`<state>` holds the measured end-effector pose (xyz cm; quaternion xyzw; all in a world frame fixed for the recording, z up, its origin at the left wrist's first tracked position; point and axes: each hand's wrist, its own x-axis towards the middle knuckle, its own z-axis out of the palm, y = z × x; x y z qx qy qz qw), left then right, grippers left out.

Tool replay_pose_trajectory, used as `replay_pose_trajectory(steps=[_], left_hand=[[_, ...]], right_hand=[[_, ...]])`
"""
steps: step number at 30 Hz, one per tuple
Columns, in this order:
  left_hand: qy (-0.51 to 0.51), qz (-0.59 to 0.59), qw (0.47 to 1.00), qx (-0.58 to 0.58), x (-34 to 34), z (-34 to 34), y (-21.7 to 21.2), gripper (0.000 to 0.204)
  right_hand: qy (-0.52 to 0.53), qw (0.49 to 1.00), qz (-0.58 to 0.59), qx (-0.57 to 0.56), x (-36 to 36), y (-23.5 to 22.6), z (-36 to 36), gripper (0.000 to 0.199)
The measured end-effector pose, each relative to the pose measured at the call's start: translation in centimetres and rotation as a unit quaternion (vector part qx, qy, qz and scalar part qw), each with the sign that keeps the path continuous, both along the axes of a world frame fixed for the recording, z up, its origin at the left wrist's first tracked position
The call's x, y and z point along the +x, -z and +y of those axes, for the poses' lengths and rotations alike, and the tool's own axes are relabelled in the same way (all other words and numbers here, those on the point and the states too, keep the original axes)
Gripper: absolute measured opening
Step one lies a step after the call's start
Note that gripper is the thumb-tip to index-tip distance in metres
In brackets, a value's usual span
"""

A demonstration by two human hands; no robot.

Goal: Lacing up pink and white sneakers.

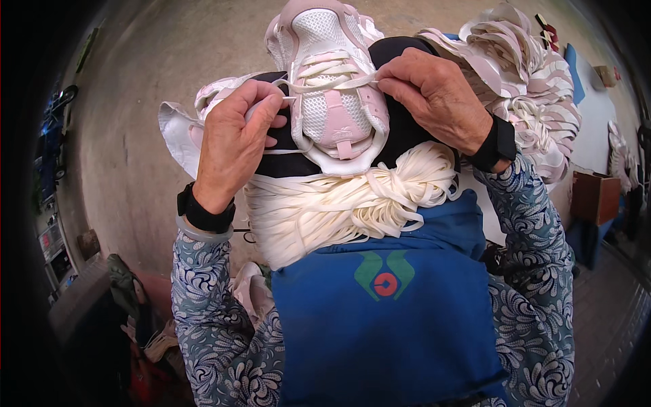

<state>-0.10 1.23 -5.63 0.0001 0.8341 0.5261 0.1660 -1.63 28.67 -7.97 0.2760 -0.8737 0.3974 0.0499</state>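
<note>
Between the hands, the pink-and-white shoe (330,74) is laced across its lower rows only, the left hand (234,139) and right hand (434,91) each pinching an end of the lace (332,83), with a lace bundle (352,203) just below them.

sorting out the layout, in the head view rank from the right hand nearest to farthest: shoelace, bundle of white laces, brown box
1. shoelace, pinched in the right hand, over the pink shoe.
2. bundle of white laces, just below the wrist, on the lap.
3. brown box, far right, on the floor.
</note>
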Motion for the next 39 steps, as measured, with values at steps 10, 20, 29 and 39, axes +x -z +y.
replay_pose_trajectory(steps=[10, 20, 29, 39], left_hand=[[0.007, 0.012, 1.000, 0.005, -0.8, 0.1, 0.1, 0.025], [0.124, 0.185, 0.964, -0.147, -2.2, -0.3, 0.0, 0.021], [0.010, 0.053, 0.998, -0.020, -1.1, 0.5, 1.0, 0.021], [0.132, 0.294, 0.906, -0.274, 1.5, 1.3, 0.6, 0.033]], right_hand=[[-0.034, 0.995, 0.040, 0.089, -0.4, -1.3, -0.7, 0.015], [-0.055, 0.982, 0.068, 0.167, -1.4, -2.8, -1.8, 0.013], [-0.022, 0.995, 0.029, 0.096, -0.3, -1.1, -3.0, 0.014], [0.069, 0.972, 0.048, 0.220, 3.0, -2.3, -3.3, 0.039]])
